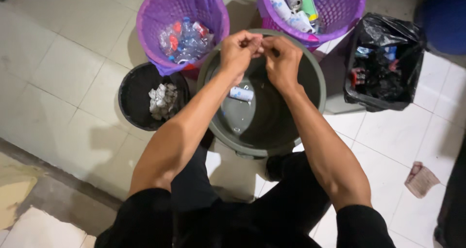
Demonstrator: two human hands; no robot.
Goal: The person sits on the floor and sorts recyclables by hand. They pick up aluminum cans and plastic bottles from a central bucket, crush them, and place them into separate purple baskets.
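While both hands are held together over the far rim of the grey bucket [310, 90], something very small is pinched between them, too small and too hidden to be named. The left hand [239, 50] is curled nearly into a fist, thumb and forefinger pressed together at its tip; the right hand [282, 58] is closed the same way, and the two sets of fingertips meet just above the rim at about twelve o'clock of the bucket. Whatever is gripped is judged to be light and thin, perhaps a scrap of film or a strip of label, soft rather than stiff, and best held as it is, by a fingertip pinch at its edges.

Inside the bucket a little water can be seen, and a small white and blue can [241, 93] lies on its side near the middle, below the left wrist. Being wet, it would probably be slippery and easily dented, and would be taken around its middle.

At eleven o'clock of the bucket a purple basket [145, 20] is filled with crushed clear bottles; at one o'clock a second purple basket [349, 15] holds cans. At nine o'clock a black tub [131, 107] holds crumpled pale scraps, and at three o'clock a black bag [407, 44] stands open. A crumpled wrapper [420, 179] lies on the white floor tiles at four o'clock.
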